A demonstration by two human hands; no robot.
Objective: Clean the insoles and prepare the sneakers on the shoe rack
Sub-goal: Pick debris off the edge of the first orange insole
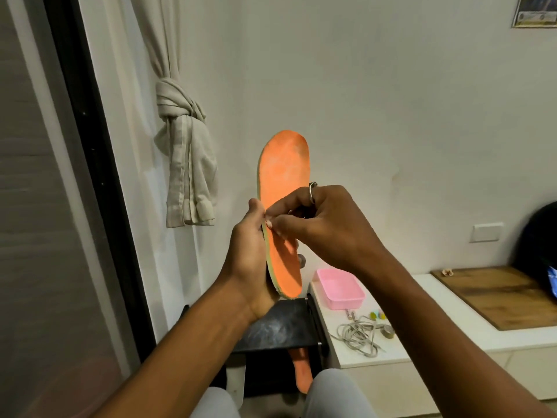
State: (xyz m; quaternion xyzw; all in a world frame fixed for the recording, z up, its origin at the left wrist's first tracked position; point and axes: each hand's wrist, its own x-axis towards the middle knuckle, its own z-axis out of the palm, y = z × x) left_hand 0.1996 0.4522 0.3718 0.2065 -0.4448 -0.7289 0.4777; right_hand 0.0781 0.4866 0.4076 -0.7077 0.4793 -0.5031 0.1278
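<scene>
**Q:** What could go wrong here?
**A:** The orange insole [284, 173] stands upright at frame centre. It could crease or peel along its pale rim if the right hand [325, 224] tugs hard. It could also drop toward the black rack [280, 330], lower centre, if the left hand [250, 260] slackens.
**Q:** Where does it lie against the fingers?
**A:** The heel sits in the left palm, thumb on the left edge, fingers curled behind. The right fingertips [272, 224] pinch closed at that same edge, mid-length. Whether they also hold lint cannot be told.
</scene>
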